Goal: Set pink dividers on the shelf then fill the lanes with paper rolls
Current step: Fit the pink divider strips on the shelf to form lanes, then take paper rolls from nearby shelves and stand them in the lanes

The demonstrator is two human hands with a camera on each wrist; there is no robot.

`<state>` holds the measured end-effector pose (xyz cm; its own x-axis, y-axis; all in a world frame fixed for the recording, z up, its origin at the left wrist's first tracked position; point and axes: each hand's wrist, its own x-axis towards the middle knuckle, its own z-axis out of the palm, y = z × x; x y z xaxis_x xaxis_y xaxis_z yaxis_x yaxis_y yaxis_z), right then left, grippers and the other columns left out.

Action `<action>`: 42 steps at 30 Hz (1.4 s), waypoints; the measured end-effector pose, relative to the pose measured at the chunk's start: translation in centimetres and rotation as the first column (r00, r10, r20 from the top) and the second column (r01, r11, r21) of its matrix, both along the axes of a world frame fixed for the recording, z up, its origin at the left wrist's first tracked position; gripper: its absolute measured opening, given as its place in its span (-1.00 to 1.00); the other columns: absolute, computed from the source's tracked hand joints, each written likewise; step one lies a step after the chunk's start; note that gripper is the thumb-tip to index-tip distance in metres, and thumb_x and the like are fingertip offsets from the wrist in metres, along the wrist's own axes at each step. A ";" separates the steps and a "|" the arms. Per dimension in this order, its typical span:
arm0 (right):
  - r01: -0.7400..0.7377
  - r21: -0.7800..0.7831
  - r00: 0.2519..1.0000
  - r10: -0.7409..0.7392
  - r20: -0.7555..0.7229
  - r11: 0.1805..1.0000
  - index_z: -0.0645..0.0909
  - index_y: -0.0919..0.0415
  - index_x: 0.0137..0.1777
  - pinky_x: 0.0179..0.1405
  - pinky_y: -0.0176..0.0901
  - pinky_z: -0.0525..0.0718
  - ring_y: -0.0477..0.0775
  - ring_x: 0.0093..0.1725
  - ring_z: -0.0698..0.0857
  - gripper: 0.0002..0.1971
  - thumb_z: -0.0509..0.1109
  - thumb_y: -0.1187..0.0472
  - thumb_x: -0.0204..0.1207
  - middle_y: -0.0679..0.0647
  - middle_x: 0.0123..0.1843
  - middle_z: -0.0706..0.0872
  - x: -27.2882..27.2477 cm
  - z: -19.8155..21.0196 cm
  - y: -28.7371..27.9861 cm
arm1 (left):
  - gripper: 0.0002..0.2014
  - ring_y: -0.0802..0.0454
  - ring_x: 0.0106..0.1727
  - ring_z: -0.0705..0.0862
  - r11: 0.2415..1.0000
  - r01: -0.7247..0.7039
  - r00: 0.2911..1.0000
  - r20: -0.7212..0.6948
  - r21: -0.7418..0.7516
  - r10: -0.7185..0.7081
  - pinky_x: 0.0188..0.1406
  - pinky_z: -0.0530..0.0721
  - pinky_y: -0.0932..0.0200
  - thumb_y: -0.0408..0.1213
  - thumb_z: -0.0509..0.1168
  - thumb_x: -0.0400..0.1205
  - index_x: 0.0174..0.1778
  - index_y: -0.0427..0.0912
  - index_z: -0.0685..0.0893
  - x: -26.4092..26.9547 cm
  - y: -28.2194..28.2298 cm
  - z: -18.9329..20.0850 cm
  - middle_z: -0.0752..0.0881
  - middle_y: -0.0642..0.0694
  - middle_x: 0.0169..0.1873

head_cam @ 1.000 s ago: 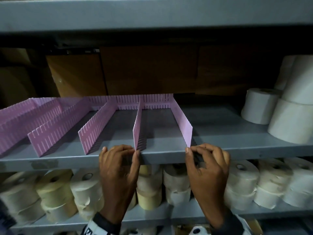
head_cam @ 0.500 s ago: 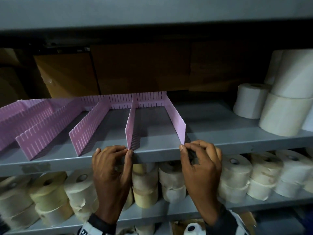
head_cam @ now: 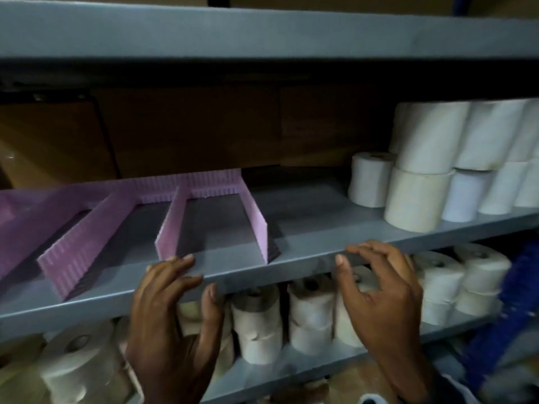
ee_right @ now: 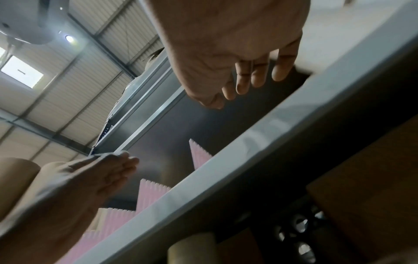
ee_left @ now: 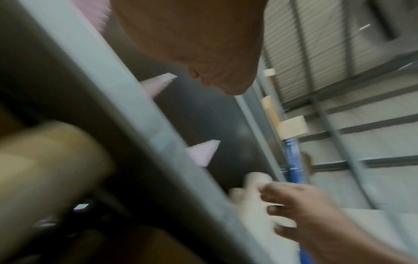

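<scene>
Several pink slotted dividers (head_cam: pixel 172 225) stand on the grey shelf (head_cam: pixel 306 228), joined to a pink back strip and forming lanes with nothing in them. The rightmost divider (head_cam: pixel 256 220) ends at the shelf's front lip. My left hand (head_cam: pixel 189 275) is open, its fingertips resting on the front lip just below the middle divider's end. To the right of the last divider, my right hand (head_cam: pixel 364 266) hovers open with spread fingers and holds nothing. The right wrist view shows those fingers (ee_right: pixel 248 75) relaxed above the shelf edge and the divider ends (ee_right: pixel 199 157) standing behind it.
White paper rolls (head_cam: pixel 417 196) are stacked at the shelf's right end. More rolls (head_cam: pixel 256 325) fill the lower shelf behind my hands. A blue object (head_cam: pixel 501 316) stands at the far right. Another grey shelf (head_cam: pixel 262 30) hangs close overhead.
Both hands have let go of the divider front ends. The right hand has moved right, away from the last divider, and opened. The view has swung to the right.
</scene>
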<state>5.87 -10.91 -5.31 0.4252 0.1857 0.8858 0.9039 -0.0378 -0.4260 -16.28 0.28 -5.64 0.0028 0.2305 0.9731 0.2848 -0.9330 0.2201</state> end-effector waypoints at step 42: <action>-0.128 -0.415 0.951 0.230 0.207 0.901 0.57 -0.27 0.40 0.41 0.06 0.42 -0.08 0.40 0.42 -0.55 0.11 -0.31 0.59 -0.30 0.34 0.52 17.8 19.6 -10.5 | -0.30 0.21 0.18 0.74 0.689 0.547 0.789 0.017 -0.475 -0.614 0.04 0.81 -0.02 0.32 0.58 0.36 0.38 0.18 0.56 28.2 -8.6 11.2 0.74 0.20 0.20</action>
<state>23.69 -21.38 14.34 0.1311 0.5913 0.7957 0.9845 0.0169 -0.1748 11.90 -8.31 5.55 0.4012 0.5310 0.7464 -0.2235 -0.7334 0.6420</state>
